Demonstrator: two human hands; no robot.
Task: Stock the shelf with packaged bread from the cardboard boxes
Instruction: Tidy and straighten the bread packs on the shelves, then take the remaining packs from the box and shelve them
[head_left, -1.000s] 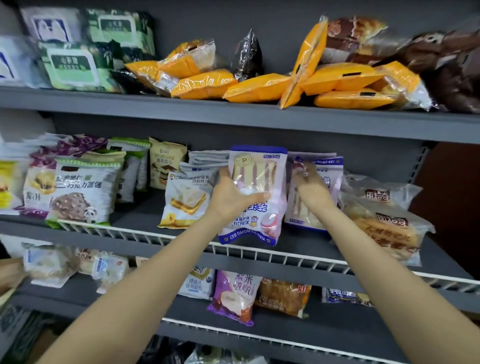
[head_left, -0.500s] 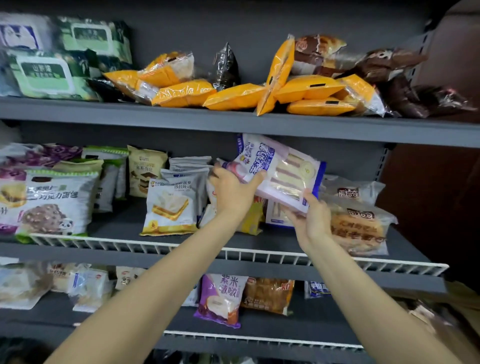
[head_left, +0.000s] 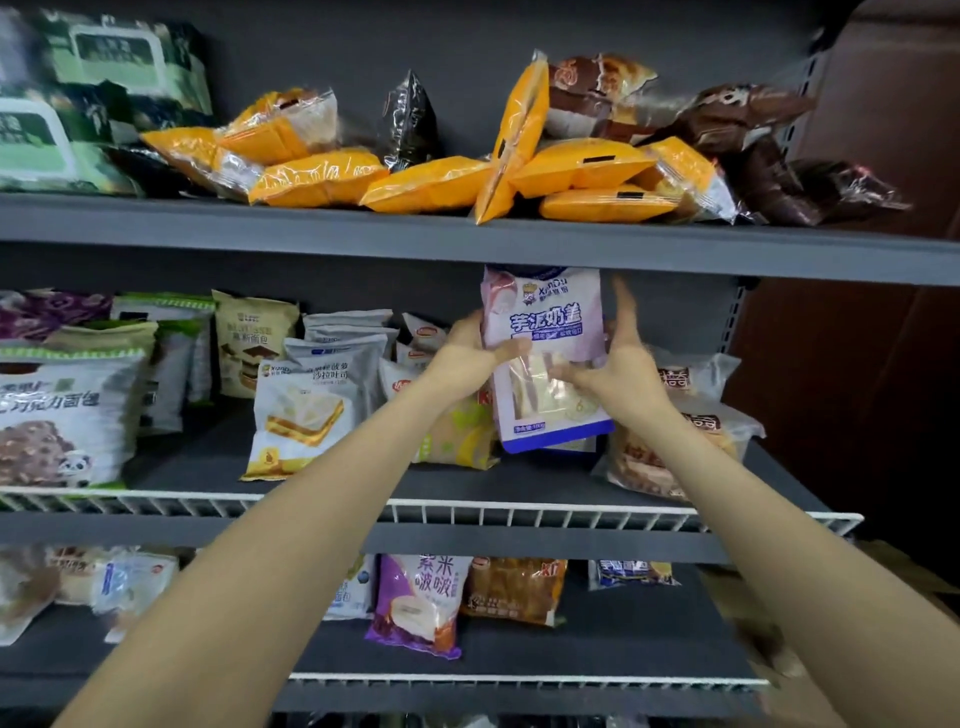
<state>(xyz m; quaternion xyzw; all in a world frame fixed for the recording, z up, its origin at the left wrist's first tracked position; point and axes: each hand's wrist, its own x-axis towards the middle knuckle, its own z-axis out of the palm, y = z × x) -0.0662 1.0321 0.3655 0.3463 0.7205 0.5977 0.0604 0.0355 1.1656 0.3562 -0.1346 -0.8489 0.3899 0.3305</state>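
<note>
Middle shelf (head_left: 467, 483), left end: white-green pack (head_left: 62, 415) with panda, chocolate bread picture. Right of it: white Xiandu pack (head_left: 306, 410), sandwich toast picture, standing mid-shelf. Left hand (head_left: 460, 353) grips left edge of lilac Xiandu bread pack (head_left: 545, 358), "芋泥奶盖", held upright above shelf centre-right, top just under upper shelf edge. Right hand (head_left: 618, 371) pinches pack's right side; upper fingers straight. Lower shelf: purple pack (head_left: 415, 603) "紫米".

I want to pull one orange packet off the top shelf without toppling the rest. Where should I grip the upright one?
Pinch the upright orange packet by its lower front corner, which overhangs the top shelf edge, coming from the front; it stands on edge, leaning on flat packets.
</note>
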